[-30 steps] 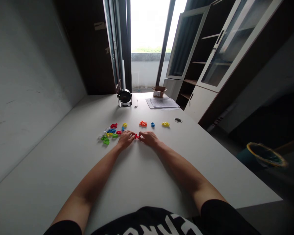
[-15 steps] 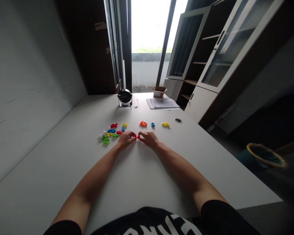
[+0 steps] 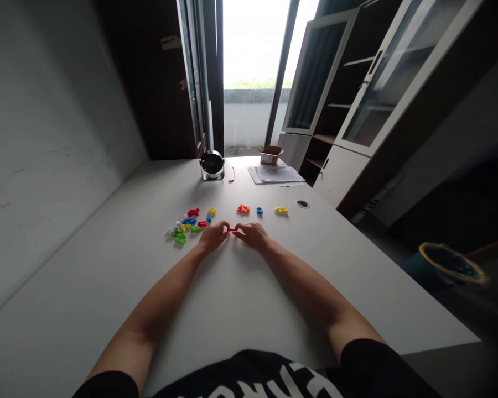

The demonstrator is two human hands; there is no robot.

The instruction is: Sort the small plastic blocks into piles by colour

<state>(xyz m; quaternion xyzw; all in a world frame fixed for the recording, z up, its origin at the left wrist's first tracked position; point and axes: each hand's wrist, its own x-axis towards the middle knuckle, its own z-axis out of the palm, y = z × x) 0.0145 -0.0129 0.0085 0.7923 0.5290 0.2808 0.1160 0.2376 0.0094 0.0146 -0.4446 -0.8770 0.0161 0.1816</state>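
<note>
Between my two hands is a small red piece (image 3: 231,229), low over the white table. My left hand (image 3: 214,236) pinches its left end, and my right hand (image 3: 251,235) pinches its right end. Just left of my left hand lies a loose group of small plastic pieces, with a green piece (image 3: 178,235), a blue piece (image 3: 189,221), a red piece (image 3: 193,212) and a yellow piece (image 3: 212,211) among them. Beyond my hands, an orange piece (image 3: 243,209), another blue piece (image 3: 259,210) and another yellow piece (image 3: 281,210) sit in a spaced row.
On the white table (image 3: 108,249), a round black and silver device (image 3: 212,166) stands at the back. Papers (image 3: 277,174) and a small open cardboard box (image 3: 270,155) are right of it. A round cable hole (image 3: 302,204) is at the right. A bin (image 3: 452,264) stands off the table.
The red piece between my fingers has turned and now looks flatter. My left fingertips have shifted slightly. The loose pieces lie as before.
</note>
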